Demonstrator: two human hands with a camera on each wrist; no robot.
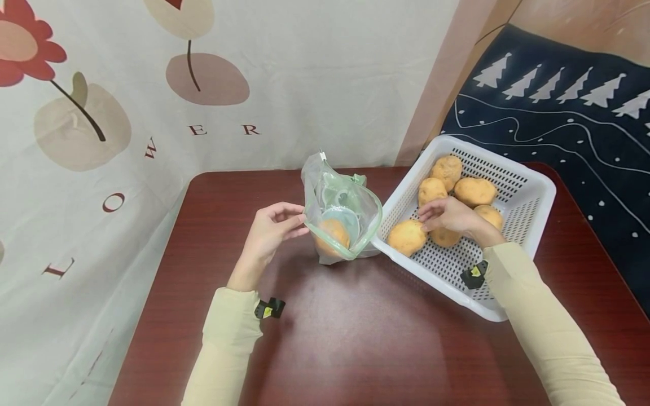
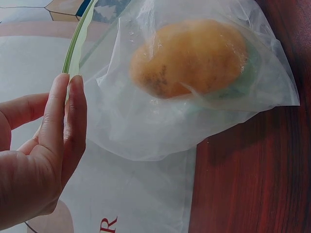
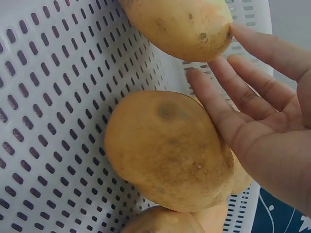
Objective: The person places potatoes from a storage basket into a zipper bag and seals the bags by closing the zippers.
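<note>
Near-left inside the basket (image 1: 437,279) lies a potato (image 1: 407,238); the right hand (image 1: 449,217) is beside it, grip apart, and should cup it fully before lifting. Left of the basket, the left hand (image 1: 269,231) pinches the bag (image 2: 131,131) at its rim, best held wide.

From the middle of the head view, a wood-grained, dark red table (image 1: 330,349) spreads towards six o'clock, a pale cloth (image 1: 325,84) printed with a red flower (image 1: 27,45) at ten and dark red letters (image 1: 150,148) around nine to ten rises at twelve, and a navy cloth (image 1: 548,146) bearing white trees (image 1: 492,72) lies at two.
</note>
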